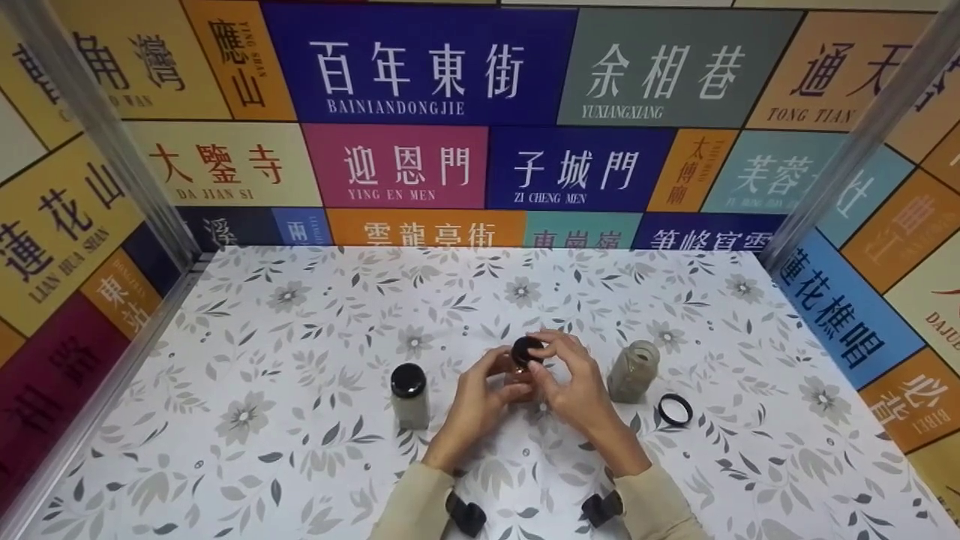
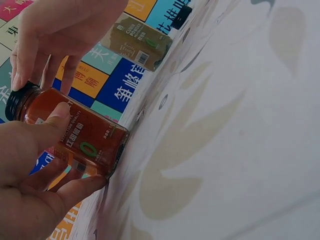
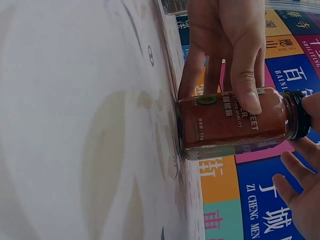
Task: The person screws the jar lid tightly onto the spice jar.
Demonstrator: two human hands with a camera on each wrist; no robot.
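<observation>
A glass jar of red powder (image 2: 80, 132) with a printed label stands upright on the table, in front of the person. My left hand (image 1: 484, 394) grips its body, thumb across the label in the left wrist view. The fingers and thumb of my right hand (image 1: 574, 379) pinch the black lid (image 3: 299, 115) at the jar's mouth. To the right is a jar labelled cumin powder (image 1: 634, 373), its mouth uncovered, and a black ring-shaped lid (image 1: 675, 409) lies beside it. Left of my hands stands another jar (image 1: 409, 405) with a black lid on.
The table (image 1: 322, 480) wears a white covering with grey leaves and flowers. Colourful panels with large characters (image 1: 420, 67) rise behind it and on both sides. Clear strips (image 1: 855, 127) run along the two back corners.
</observation>
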